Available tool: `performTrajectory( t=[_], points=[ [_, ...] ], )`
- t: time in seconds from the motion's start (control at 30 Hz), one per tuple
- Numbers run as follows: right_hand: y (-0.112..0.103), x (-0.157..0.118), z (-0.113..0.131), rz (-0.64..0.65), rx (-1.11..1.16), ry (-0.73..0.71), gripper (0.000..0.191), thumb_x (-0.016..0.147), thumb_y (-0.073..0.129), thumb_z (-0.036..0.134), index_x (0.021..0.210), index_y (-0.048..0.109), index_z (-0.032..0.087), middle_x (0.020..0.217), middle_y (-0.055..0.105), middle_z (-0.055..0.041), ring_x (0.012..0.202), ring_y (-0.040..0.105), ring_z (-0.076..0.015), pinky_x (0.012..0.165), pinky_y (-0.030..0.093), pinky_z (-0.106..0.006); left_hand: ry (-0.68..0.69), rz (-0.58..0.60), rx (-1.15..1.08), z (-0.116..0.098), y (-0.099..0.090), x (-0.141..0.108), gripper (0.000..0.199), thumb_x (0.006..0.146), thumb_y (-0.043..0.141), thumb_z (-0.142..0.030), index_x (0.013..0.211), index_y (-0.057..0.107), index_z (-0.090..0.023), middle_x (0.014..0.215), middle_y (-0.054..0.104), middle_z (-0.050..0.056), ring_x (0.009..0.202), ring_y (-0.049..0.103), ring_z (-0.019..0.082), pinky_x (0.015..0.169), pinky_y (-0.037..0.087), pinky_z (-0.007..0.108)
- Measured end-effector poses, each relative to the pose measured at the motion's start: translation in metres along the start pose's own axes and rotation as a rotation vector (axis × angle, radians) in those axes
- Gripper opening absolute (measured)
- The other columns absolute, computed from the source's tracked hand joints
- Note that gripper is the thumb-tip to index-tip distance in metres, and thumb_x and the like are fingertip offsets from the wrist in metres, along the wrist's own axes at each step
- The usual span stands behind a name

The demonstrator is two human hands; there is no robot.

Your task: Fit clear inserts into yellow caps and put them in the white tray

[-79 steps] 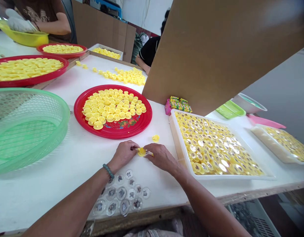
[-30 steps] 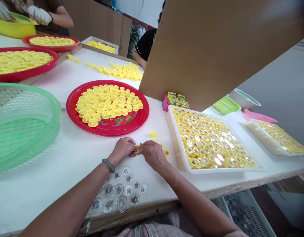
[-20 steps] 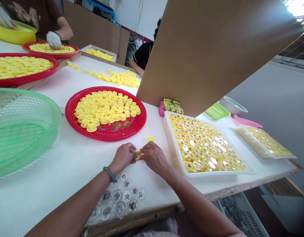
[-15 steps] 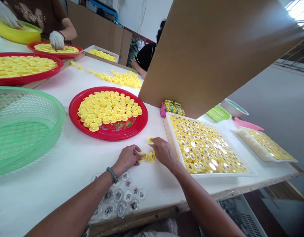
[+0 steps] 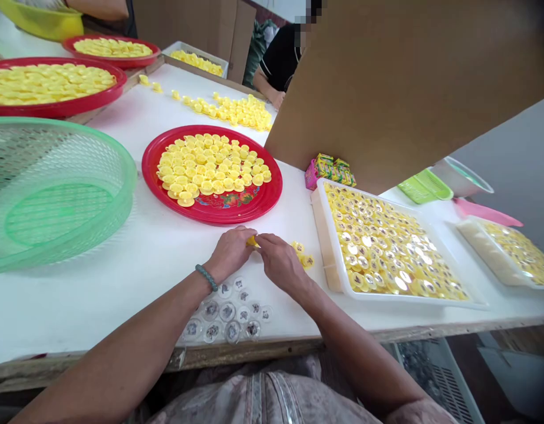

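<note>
Between my two hands, just in front of the red tray (image 5: pixel 210 216), is a small yellow piece (image 5: pixel 253 241). My left hand (image 5: pixel 233 250) has its fingers closed on it from the left, and my right hand (image 5: pixel 278 259) pinches it from the right. Several yellow pieces with printed discs (image 5: pixel 306 261) lie right of my right hand. Clear round discs with printed pictures (image 5: pixel 227 311) lie near the table edge, below my hands. The red tray holds many yellow cup-shaped pieces (image 5: pixel 201 168).
A green basket (image 5: pixel 121 194) stands at left, with red trays (image 5: pixel 119 88) behind it. At right is a white tray (image 5: pixel 338 271) full of yellow pieces with discs. A large cardboard sheet (image 5: pixel 378 88) leans behind it. Another person's arm (image 5: pixel 268 88) shows at the back.
My hands have come together on one yellow piece. The other yellow pieces now lie to the right of my right hand. The view has tilted down, and the gloved hand at the red tray is gone.
</note>
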State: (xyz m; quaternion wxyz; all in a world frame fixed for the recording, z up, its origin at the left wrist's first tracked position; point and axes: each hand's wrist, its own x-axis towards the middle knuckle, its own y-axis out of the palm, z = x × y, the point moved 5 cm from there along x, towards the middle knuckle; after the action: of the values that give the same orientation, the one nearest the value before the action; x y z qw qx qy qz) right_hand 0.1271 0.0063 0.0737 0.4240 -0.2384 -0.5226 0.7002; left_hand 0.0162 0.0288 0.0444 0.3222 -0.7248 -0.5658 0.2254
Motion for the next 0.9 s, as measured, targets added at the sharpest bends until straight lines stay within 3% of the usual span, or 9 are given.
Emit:
performTrajectory(
  t=[0.1,0.23,0.3,0.43,0.57,0.67,0.73,0.9],
  points=[
    [-0.007,-0.028,0.021,-0.076,0.039,-0.057,0.026,0.088,0.043,0.013,0.11,0.057,0.017,0.107,0.06,-0.0114,0.099,0.053,-0.0213,0.086,0.043,-0.034,0.015,0.021,0.017,0.0,0.0,-0.001,0.022,0.078,0.057,-0.021,0.099,0.064,-0.019,0.099,0.065,0.007,0.095,0.058,0.022,0.087,0.042,0.031],
    [0.005,-0.056,0.045,0.129,0.087,-0.219,0.026,0.085,0.051,0.017,0.111,0.056,0.016,0.106,0.061,-0.0114,0.096,0.054,-0.0211,0.084,0.046,-0.033,0.002,-0.026,0.043,0.003,-0.001,0.0,0.025,0.077,0.06,-0.025,0.101,0.063,-0.019,0.1,0.065,0.007,0.095,0.058,0.024,0.085,0.042,0.032],
    [0.015,-0.064,0.047,0.185,0.07,-0.248,0.025,0.085,0.05,0.013,0.108,0.057,0.015,0.106,0.062,-0.0114,0.096,0.055,-0.0207,0.084,0.047,-0.033,-0.011,-0.02,0.057,0.004,0.0,0.0,0.027,0.076,0.061,-0.026,0.103,0.063,-0.02,0.101,0.064,0.007,0.094,0.058,0.024,0.084,0.043,0.031],
    [0.029,-0.071,0.038,0.169,0.107,-0.205,0.026,0.083,0.046,0.005,0.101,0.061,0.016,0.097,0.064,-0.008,0.089,0.057,-0.0183,0.08,0.047,-0.029,-0.006,-0.01,0.056,0.005,-0.001,0.0,0.031,0.076,0.061,-0.028,0.106,0.062,-0.02,0.101,0.065,0.006,0.092,0.058,0.023,0.081,0.043,0.03],
    [0.024,-0.073,0.023,-0.002,0.306,-0.088,0.027,0.086,0.045,0.009,0.103,0.063,0.02,0.093,0.064,-0.006,0.084,0.059,-0.0147,0.074,0.048,-0.024,-0.002,-0.008,0.01,0.004,-0.007,-0.003,0.031,0.075,0.062,-0.029,0.104,0.063,-0.02,0.096,0.066,0.005,0.086,0.06,0.022,0.076,0.044,0.029],
    [0.005,-0.065,0.007,-0.209,0.435,0.071,0.023,0.086,0.05,0.017,0.103,0.064,0.021,0.092,0.063,-0.0059,0.083,0.059,-0.0142,0.074,0.048,-0.025,-0.023,-0.08,-0.074,0.0,-0.017,-0.005,0.028,0.076,0.06,-0.032,0.101,0.064,-0.02,0.092,0.067,0.004,0.078,0.06,0.019,0.072,0.043,0.027],
    [-0.01,-0.056,-0.005,-0.333,0.503,0.19,0.019,0.083,0.055,0.019,0.097,0.066,0.022,0.086,0.063,-0.0049,0.078,0.059,-0.014,0.071,0.048,-0.026,-0.066,-0.105,-0.228,-0.003,-0.022,-0.007,0.024,0.078,0.057,-0.039,0.09,0.066,-0.019,0.079,0.066,0.002,0.066,0.057,0.015,0.063,0.043,0.025],
    [-0.025,-0.026,-0.028,-0.476,0.927,0.469,0.02,0.073,0.066,0.025,0.091,0.065,0.019,0.069,0.062,0.0,0.063,0.057,-0.0125,0.06,0.047,-0.025,-0.154,0.104,-0.813,-0.019,-0.012,-0.012,0.028,0.075,0.061,-0.044,0.073,0.06,-0.016,0.064,0.06,0.0,0.051,0.05,0.01,0.045,0.036,0.021]
  ],
)
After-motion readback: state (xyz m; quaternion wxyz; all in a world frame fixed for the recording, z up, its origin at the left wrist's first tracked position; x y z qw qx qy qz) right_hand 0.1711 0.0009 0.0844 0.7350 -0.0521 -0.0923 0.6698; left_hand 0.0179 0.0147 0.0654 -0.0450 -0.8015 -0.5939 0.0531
